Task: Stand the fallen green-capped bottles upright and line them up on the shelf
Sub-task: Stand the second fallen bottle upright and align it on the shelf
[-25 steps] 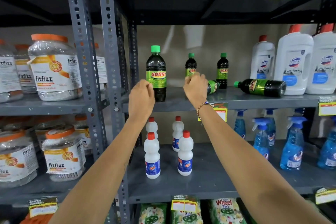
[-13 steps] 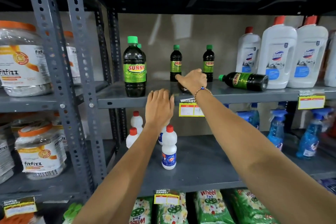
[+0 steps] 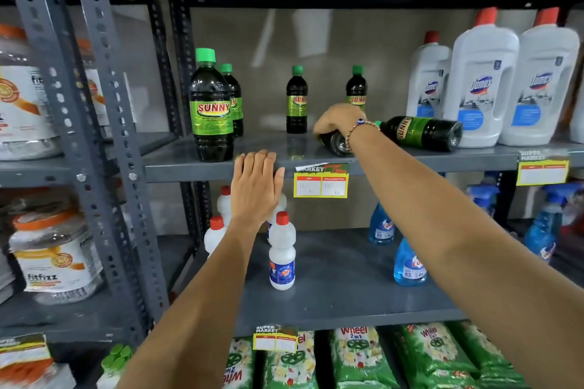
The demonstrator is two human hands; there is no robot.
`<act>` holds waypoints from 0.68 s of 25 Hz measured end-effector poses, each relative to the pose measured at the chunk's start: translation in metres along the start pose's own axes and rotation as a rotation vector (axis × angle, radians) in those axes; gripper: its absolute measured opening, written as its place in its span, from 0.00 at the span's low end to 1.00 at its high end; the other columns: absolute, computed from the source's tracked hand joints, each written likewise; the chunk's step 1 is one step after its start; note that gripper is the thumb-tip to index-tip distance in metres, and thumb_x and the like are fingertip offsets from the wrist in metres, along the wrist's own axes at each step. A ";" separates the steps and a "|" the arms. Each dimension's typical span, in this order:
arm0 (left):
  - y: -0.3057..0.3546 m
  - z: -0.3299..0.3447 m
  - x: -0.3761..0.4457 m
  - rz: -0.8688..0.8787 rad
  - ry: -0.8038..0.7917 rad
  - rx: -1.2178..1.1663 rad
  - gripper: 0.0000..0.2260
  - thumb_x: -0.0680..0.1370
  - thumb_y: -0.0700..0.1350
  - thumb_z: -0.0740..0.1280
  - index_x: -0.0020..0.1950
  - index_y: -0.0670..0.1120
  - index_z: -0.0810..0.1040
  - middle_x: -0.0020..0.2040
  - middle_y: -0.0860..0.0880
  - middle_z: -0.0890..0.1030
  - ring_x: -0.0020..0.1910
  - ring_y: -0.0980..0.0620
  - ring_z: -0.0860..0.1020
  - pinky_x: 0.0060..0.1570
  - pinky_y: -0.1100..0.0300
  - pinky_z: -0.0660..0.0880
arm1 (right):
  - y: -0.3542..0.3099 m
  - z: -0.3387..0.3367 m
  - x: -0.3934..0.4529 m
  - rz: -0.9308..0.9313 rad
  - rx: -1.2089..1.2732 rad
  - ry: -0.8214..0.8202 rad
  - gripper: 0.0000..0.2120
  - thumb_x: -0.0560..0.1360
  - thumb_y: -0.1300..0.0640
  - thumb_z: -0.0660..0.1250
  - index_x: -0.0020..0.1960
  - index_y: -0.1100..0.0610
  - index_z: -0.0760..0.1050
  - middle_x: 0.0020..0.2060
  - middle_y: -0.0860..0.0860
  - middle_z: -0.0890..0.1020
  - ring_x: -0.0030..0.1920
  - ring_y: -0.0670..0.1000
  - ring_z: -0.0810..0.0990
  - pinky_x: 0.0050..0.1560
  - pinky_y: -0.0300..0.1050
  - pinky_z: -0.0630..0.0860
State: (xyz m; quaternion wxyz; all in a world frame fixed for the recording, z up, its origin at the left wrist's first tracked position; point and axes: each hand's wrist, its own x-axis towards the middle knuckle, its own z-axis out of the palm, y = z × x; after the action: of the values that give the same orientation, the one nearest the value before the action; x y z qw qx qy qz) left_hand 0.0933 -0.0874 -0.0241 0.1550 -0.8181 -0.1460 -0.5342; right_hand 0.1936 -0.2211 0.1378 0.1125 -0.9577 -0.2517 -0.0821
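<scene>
- The right hand [image 3: 339, 118] lay curled over a fallen bottle [image 3: 336, 142] on the shelf [image 3: 189, 164]; only the bottle's dark base showed below the wrist, and the fingers wrapped its body, gripping it.
- A beaded bracelet [image 3: 360, 126] sat on that wrist.
- Just right of those fingers a second fallen bottle [image 3: 420, 133] lay on its side, cap end toward the wrist, base toward the white jugs [image 3: 480, 85].
- Behind the fingers two small bottles stood upright at the back of the shelf, one [image 3: 296, 101] to their left, the other [image 3: 356, 88] directly above the knuckles.
- The left hand [image 3: 257, 186] was flat and open, fingers together, tips touching the shelf's front edge and holding nothing.
- Just left of those fingertips a large bottle [image 3: 211, 107] stood upright at the front, with another [image 3: 234, 98] close behind it.
- A yellow price tag [image 3: 320, 183] hung on the edge to the right of the left thumb.
</scene>
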 end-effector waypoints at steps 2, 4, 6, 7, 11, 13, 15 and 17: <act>0.001 -0.001 0.000 0.004 0.002 0.029 0.16 0.81 0.50 0.55 0.58 0.41 0.76 0.55 0.43 0.80 0.53 0.43 0.77 0.62 0.49 0.66 | -0.003 0.013 0.008 0.059 0.049 0.051 0.23 0.70 0.49 0.67 0.61 0.60 0.74 0.61 0.57 0.77 0.60 0.60 0.77 0.55 0.52 0.76; 0.001 -0.001 0.000 0.002 0.006 0.034 0.17 0.81 0.50 0.55 0.57 0.41 0.76 0.55 0.43 0.80 0.53 0.43 0.77 0.61 0.50 0.65 | 0.000 0.020 0.014 0.076 0.154 0.093 0.24 0.69 0.48 0.70 0.60 0.61 0.74 0.59 0.58 0.79 0.58 0.60 0.78 0.55 0.53 0.77; 0.001 -0.001 -0.002 0.002 0.020 0.036 0.17 0.80 0.50 0.54 0.57 0.41 0.76 0.54 0.43 0.80 0.52 0.43 0.77 0.61 0.50 0.65 | 0.006 0.022 0.018 0.053 0.287 0.154 0.24 0.67 0.45 0.73 0.54 0.60 0.75 0.54 0.57 0.81 0.54 0.59 0.80 0.51 0.50 0.78; 0.001 0.000 -0.001 0.001 0.032 0.040 0.17 0.80 0.50 0.55 0.56 0.41 0.76 0.54 0.43 0.80 0.52 0.43 0.77 0.60 0.50 0.65 | 0.010 0.023 0.021 0.037 0.371 0.198 0.23 0.66 0.43 0.73 0.50 0.59 0.75 0.52 0.57 0.82 0.52 0.59 0.81 0.48 0.48 0.78; 0.001 0.002 0.000 0.001 0.048 0.045 0.16 0.80 0.50 0.55 0.56 0.41 0.76 0.55 0.43 0.80 0.52 0.42 0.77 0.60 0.50 0.64 | 0.012 0.045 0.028 -0.092 0.688 0.388 0.31 0.71 0.40 0.67 0.60 0.65 0.70 0.57 0.60 0.77 0.58 0.59 0.77 0.53 0.49 0.74; -0.001 0.004 0.001 0.010 0.038 0.048 0.17 0.80 0.50 0.54 0.57 0.41 0.76 0.55 0.43 0.80 0.53 0.42 0.77 0.60 0.50 0.63 | 0.010 0.055 0.029 -0.189 0.822 0.399 0.33 0.74 0.42 0.65 0.68 0.65 0.63 0.63 0.60 0.70 0.65 0.58 0.70 0.63 0.51 0.69; -0.001 0.005 -0.001 0.009 0.027 0.049 0.17 0.80 0.50 0.53 0.58 0.42 0.76 0.56 0.43 0.80 0.54 0.42 0.77 0.61 0.50 0.64 | 0.009 0.061 0.031 -0.254 0.893 0.358 0.35 0.75 0.43 0.64 0.71 0.64 0.58 0.66 0.59 0.66 0.68 0.56 0.65 0.68 0.51 0.64; -0.001 0.005 0.000 -0.002 0.016 0.039 0.17 0.80 0.51 0.53 0.58 0.42 0.75 0.56 0.44 0.80 0.54 0.42 0.77 0.61 0.50 0.65 | 0.010 0.062 0.034 -0.281 0.970 0.261 0.37 0.75 0.44 0.66 0.72 0.62 0.54 0.66 0.58 0.65 0.68 0.55 0.66 0.67 0.50 0.66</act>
State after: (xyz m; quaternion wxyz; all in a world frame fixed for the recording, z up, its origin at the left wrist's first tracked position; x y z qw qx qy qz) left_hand 0.0969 -0.0844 -0.0257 0.1716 -0.8104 -0.1562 -0.5380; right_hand 0.2342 -0.1975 0.0836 0.5616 -0.7343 -0.3707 -0.0892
